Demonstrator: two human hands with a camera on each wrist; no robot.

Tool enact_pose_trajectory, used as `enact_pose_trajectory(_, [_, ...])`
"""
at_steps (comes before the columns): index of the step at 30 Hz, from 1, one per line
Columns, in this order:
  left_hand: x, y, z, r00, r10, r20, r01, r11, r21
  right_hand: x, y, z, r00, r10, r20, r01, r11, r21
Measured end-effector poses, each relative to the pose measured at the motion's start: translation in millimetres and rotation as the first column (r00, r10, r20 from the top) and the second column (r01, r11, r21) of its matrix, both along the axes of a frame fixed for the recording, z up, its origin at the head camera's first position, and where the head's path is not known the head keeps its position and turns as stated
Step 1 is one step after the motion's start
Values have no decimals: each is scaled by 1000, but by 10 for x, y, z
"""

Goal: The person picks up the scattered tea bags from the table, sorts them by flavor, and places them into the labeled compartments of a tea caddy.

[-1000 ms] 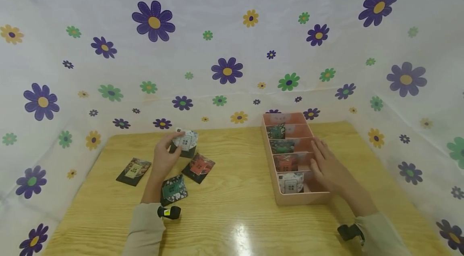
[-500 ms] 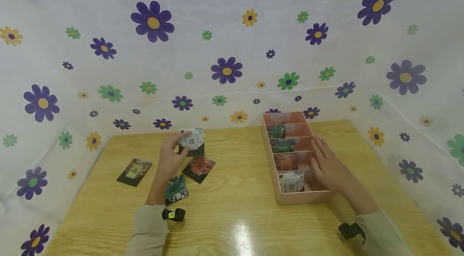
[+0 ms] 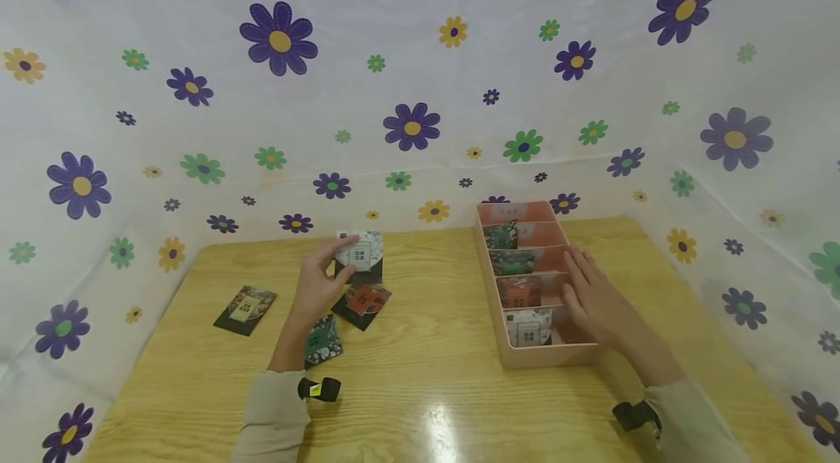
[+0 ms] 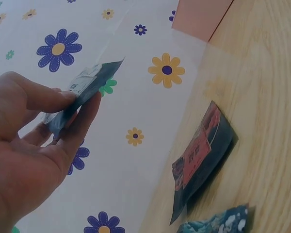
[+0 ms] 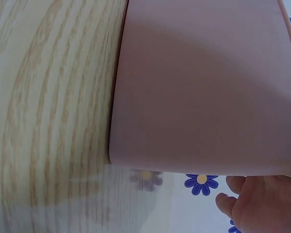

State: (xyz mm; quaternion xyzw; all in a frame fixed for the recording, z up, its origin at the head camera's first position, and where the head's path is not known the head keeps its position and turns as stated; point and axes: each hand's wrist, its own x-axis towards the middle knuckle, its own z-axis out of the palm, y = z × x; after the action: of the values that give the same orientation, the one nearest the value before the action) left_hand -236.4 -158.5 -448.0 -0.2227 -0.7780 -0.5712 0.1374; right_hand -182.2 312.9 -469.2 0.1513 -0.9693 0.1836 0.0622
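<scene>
The left hand (image 3: 316,286) pinches a white packet (image 3: 367,257), a red packet (image 3: 363,302) lying just to that hand's right; the right hand (image 3: 599,306), fingers extended, touches a box (image 3: 550,357).

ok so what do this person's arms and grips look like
The left grip and right grip are bare hands, with no gloves or rings visible. The left sleeve and right sleeve are plain beige and end short of the hands. Each arm wears a small black device near the cuff; the left device has a yellow mark, the right device shows none.
</scene>
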Motion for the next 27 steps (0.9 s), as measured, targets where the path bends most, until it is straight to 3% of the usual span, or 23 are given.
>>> enact_pose_trajectory(5, [-76,16,-109,999,-26,-23,27,999,28,5,-16,28,1000,-9,1,9,1000,-2])
enact_pose_trajectory(14, [-30,91,-82,997,-53,-48,55,998,32,21,-22,45,1000,-7,18,7,1000,0])
enact_pose_trajectory(27, [40,253,-78,998,-66,-3,66,998,11,33,-24,65,1000,-3,6,3,1000,-8])
